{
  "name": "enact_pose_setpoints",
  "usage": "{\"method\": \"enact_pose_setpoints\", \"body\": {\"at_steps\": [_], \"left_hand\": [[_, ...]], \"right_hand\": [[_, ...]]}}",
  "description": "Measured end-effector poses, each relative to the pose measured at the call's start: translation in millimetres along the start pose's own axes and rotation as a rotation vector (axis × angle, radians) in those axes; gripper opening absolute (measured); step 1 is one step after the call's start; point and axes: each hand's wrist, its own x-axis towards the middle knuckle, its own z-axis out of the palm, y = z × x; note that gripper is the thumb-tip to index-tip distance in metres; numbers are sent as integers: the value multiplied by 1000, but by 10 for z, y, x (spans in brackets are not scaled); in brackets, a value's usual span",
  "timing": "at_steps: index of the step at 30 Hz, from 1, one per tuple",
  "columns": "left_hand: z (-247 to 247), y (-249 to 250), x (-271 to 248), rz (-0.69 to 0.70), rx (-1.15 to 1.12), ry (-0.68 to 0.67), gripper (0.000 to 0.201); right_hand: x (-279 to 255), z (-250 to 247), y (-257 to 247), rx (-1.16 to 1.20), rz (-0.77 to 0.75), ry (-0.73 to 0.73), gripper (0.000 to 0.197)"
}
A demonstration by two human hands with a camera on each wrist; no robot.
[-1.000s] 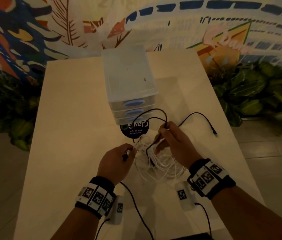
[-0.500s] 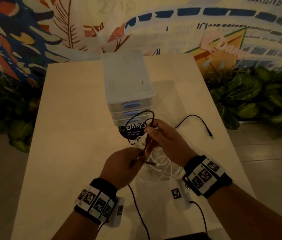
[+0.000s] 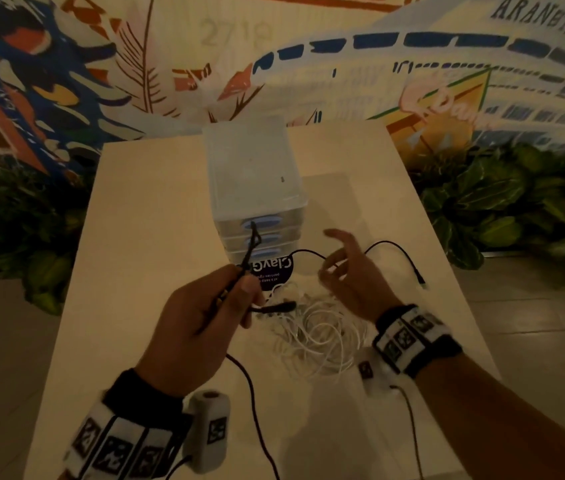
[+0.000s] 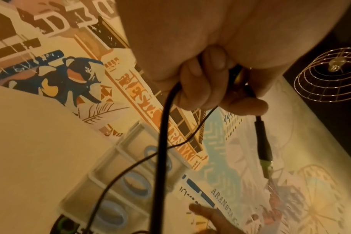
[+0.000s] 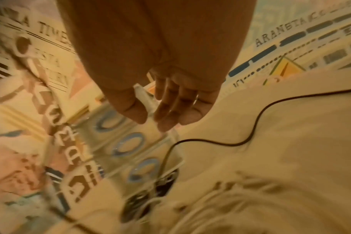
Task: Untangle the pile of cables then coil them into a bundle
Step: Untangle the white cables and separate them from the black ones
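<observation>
My left hand (image 3: pixel 229 299) is raised over the table and grips a thin black cable (image 3: pixel 252 244), folded into a loop that sticks up past my fingers. In the left wrist view my curled fingers (image 4: pixel 198 88) hold the black cable (image 4: pixel 162 142) and its plug (image 4: pixel 263 147) hangs below the thumb. My right hand (image 3: pixel 343 268) hovers to the right with relaxed, spread fingers and holds nothing; the right wrist view shows the same loose fingers (image 5: pixel 170 109). A tangle of white cables (image 3: pixel 319 334) lies on the table under both hands. The black cable's far end (image 3: pixel 419 278) trails right.
A clear plastic three-drawer box (image 3: pixel 257 188) stands mid-table behind the hands, with a round black disc (image 3: pixel 274 271) at its foot. The pale table (image 3: pixel 142 237) has bare surface to the left. Leafy plants (image 3: pixel 503 202) flank it, a painted wall behind.
My right hand let go of the black cable and drew away to the right, opening. My left hand rose with the folded black cable, lifting it off the white tangle.
</observation>
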Motion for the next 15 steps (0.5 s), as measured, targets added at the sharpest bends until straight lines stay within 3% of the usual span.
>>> {"method": "enact_pose_setpoints", "body": {"at_steps": [3,7,9,11,13,15], "left_hand": [[-82,-79,-27,-59,55,78,37],[-85,-194,-88,-151,80,124,43],[-42,-213,-89,-178,86,139,44],[0,-264,-72,-196,129,158,45],[44,-311,-53,-233,182,182,49],[90,-350,-40,-283,266,216,54]], "right_hand": [[362,-220,364,-376,133,9,58],[648,-266,663,-731,192,-324,44],[674,-295,716,-818,158,-410,40],[675,-380,746,-810,119,-384,38],[662,-513,753,-699,42,-236,33],[650,-661,670,-522,-133,-59,26]]}}
